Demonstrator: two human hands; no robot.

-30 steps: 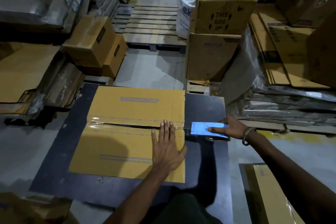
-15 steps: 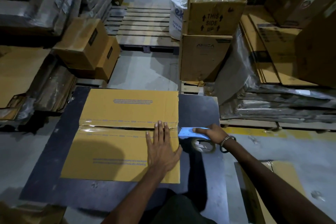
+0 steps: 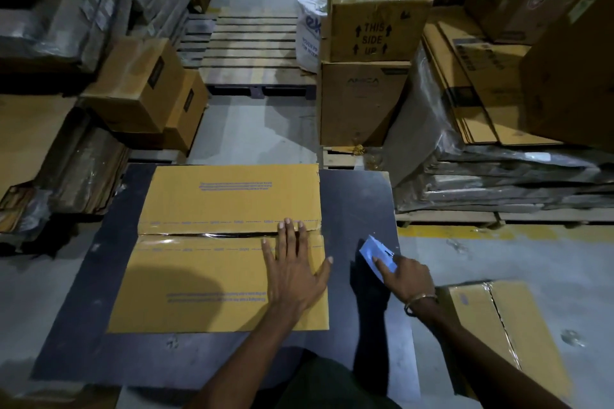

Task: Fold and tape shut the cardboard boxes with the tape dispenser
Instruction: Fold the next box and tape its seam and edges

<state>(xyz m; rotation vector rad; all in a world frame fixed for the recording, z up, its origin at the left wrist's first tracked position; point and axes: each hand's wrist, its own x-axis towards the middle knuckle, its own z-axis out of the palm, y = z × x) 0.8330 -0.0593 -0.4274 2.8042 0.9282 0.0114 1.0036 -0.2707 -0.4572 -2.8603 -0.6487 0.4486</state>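
The box [image 3: 229, 249] seam is seen taped along its length and pressed flat by the open left hand [image 3: 292, 272], while the tape dispenser [image 3: 378, 254] is gripped by the right hand [image 3: 407, 279] just beside it.

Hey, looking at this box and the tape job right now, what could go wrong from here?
1. A dark gap shows along the seam of the cardboard box; the tape there may be bridging rather than sticking, so it could peel.
2. Only the left hand presses the flaps flat, near the right end; lifting it may let them spring apart.
3. The right hand holds the tape dispenser off the box over the dark board; any tape tail could snag.
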